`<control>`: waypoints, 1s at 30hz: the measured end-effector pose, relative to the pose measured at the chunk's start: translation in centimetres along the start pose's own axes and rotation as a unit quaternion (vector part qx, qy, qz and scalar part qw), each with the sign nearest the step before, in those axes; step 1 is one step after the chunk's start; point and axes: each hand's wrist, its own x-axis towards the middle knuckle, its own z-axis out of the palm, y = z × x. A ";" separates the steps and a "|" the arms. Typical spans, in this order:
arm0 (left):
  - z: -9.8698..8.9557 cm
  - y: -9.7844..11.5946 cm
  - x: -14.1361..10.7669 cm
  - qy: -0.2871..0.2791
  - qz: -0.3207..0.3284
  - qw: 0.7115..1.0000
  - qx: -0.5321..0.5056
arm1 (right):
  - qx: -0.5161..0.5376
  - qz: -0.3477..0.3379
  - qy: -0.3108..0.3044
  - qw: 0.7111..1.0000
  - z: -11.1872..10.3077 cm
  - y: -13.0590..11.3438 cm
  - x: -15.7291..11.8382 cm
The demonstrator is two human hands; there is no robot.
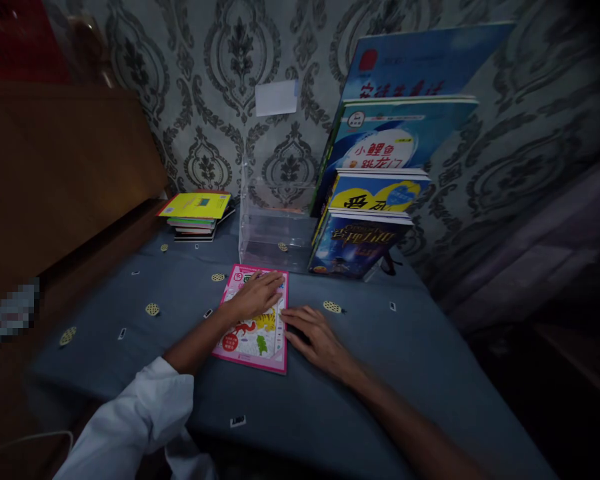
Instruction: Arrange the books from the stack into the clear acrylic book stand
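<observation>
Pink picture book (254,339) lies flat on a grey-blue cloth-covered counter (390,380), its long axis running away from the person, slightly slanted. Left hand (261,295), its arm in a white sleeve (147,403), rests palm down across the cover's upper half, fingers extended and slightly spread toward the right edge; it presses on the cover rather than wrapping round it. Right hand (316,337) is just beside the book's right edge, half open with fingers bent, fingertips touching that edge; whether they pinch it cannot be told. Left hand is the nearer, lying over the book, which is to the left of the right hand.

Just beyond the book's far edge stands a clear tiered rack (280,219). Upright books (363,243) fill its right side in rising steps; its left side shows bare tiers, with a white card (277,98) at the top. A stack of books (195,213), yellow cover uppermost, sits left of the rack. Nothing visible stands between book and rack.
</observation>
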 end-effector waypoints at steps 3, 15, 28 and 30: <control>-0.2 -0.7 -0.7 -0.001 0.009 1.000 0.010 | -0.002 0.000 0.002 1.000 -0.1 -0.2 0.1; -0.6 -5.2 -8.0 0.069 -0.093 0.993 -0.010 | -0.019 0.006 -0.015 1.000 0.4 0.3 -0.2; 1.3 -0.9 -6.9 0.110 -0.096 0.989 0.012 | -0.050 0.027 0.074 0.996 -0.6 0.8 0.2; 1.4 0.7 -6.2 0.106 -0.088 0.990 0.017 | -0.069 0.036 0.072 0.994 -0.8 1.0 0.2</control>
